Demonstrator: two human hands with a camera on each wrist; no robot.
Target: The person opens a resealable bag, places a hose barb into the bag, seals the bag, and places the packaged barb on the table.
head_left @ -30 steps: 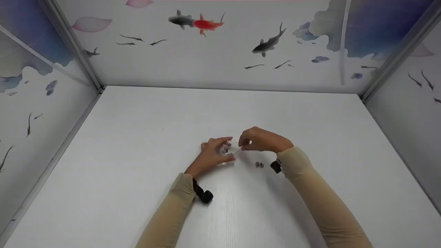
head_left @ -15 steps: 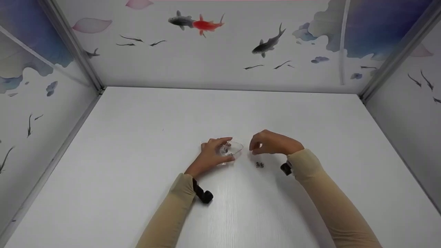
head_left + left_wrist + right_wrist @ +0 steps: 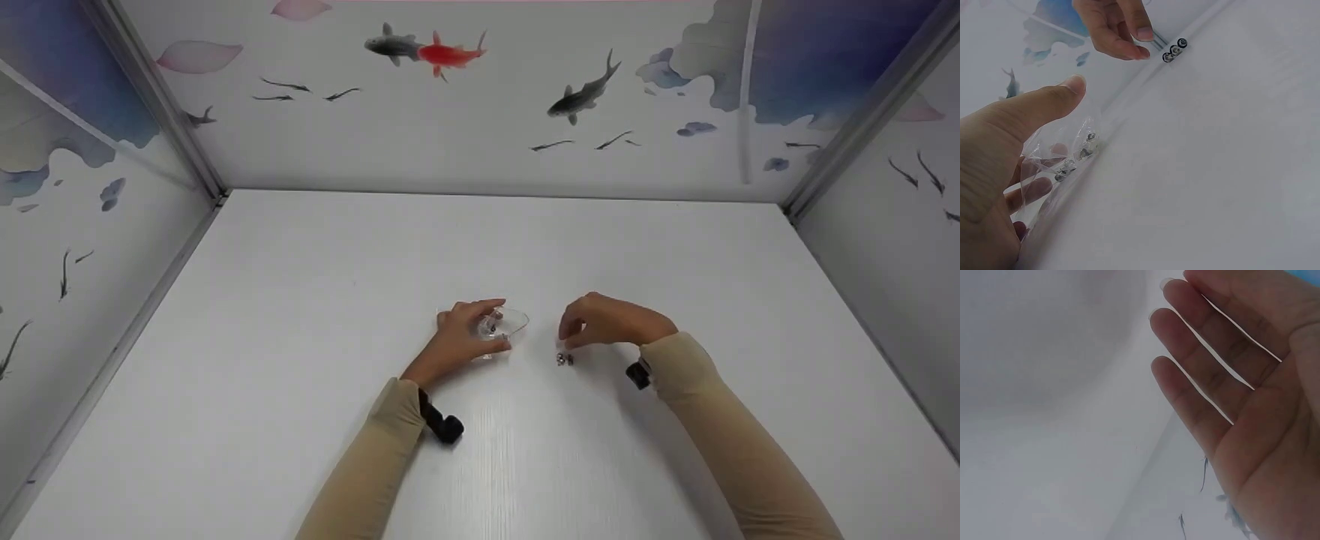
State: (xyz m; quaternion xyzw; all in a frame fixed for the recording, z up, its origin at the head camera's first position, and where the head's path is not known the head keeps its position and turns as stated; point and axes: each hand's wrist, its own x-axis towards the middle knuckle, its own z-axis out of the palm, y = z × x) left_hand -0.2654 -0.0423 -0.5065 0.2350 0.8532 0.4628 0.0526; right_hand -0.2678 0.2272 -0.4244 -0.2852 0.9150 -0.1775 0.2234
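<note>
My left hand [image 3: 461, 334] holds a clear plastic bag [image 3: 514, 321], thumb on one side and fingers on the other. In the left wrist view, small metal pieces [image 3: 1086, 147] lie inside the bag [image 3: 1044, 140], whose mouth stands spread. My right hand [image 3: 611, 321] hovers just above a small cluster of metal pieces [image 3: 564, 359] on the table. In the left wrist view these look like short silvery rods with round, dark-ringed ends [image 3: 1175, 50]. The thumb and forefinger of the right hand [image 3: 1112, 25] are apart, close beside the rods; whether they touch is unclear.
The white tabletop [image 3: 337, 247] extends around both hands. Upright panels printed with fish and petals [image 3: 480, 112] enclose the back and both sides, with metal posts [image 3: 180, 127] at the corners.
My right hand has moved from the bag's mouth to the right and nearer to me, over the metal pieces. The left hand and the bag have stayed in place.
</note>
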